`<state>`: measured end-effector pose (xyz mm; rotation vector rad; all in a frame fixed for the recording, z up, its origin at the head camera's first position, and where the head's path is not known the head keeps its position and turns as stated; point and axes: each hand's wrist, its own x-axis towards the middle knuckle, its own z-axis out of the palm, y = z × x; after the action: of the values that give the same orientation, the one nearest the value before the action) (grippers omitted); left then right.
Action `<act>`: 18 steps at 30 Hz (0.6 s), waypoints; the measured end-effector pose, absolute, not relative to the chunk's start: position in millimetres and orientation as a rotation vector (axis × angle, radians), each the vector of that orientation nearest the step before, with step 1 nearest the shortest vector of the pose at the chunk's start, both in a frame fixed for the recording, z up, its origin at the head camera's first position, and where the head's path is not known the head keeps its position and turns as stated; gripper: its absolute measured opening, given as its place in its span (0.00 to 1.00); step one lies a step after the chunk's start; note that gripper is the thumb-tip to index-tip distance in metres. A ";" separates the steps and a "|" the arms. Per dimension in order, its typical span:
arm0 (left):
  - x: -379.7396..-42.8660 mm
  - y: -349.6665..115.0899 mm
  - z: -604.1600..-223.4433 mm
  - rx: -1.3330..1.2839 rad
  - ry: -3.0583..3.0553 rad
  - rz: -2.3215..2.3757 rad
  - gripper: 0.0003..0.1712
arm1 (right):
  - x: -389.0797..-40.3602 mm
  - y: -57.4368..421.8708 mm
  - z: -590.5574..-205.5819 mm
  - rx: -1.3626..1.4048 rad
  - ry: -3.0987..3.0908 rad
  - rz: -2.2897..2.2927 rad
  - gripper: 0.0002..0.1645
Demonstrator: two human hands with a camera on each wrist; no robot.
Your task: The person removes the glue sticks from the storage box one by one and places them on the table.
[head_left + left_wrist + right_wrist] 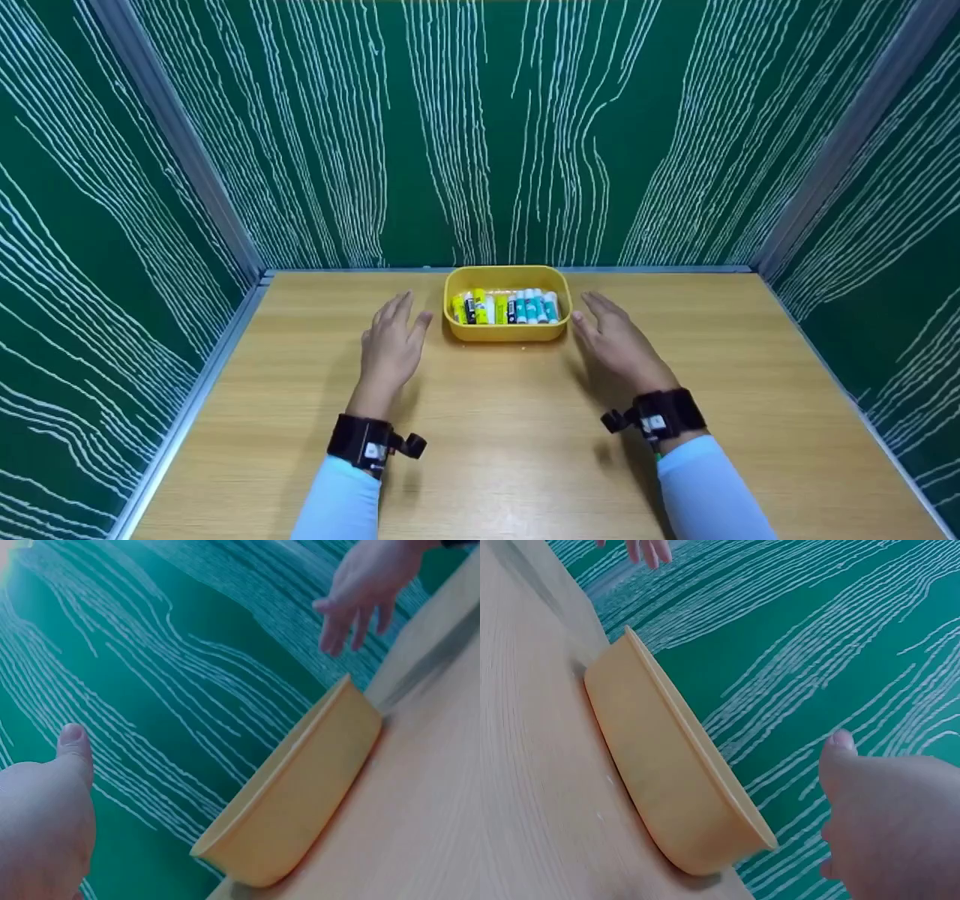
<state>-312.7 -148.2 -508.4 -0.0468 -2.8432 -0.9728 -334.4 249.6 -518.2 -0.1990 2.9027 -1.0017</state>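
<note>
A yellow rectangular tub (506,334) with rounded corners stands at the back middle of the table. Several small cylinders lie side by side in it, like glue sticks or batteries: yellow ones (481,306), dark ones and teal-and-white ones (531,306). My left hand (391,345) hovers to the tub's left, fingers extended and thumb apart, holding nothing. On the other side, close to the tub's right end, my right hand (619,341) has its fingers stretched forward and is likewise free of any object. Both wrist views show the tub's outer wall (300,802) between the hands; its contents are hidden there.
The wooden table (495,435) is bounded by green panels (435,135) with wavy white lines at the back and sides. Grey metal posts (180,135) rise at the back corners. Each wrist wears a black camera band (364,442).
</note>
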 end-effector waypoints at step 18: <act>-380.8 -124.7 -532.4 0.213 -2.614 -1.763 0.22 | -386.2 212.6 -520.0 0.193 2.619 -1.469 0.33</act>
<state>-380.8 -124.7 -532.4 0.2129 -2.6135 -1.7631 -386.2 212.6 -520.0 0.1928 2.6186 -1.4687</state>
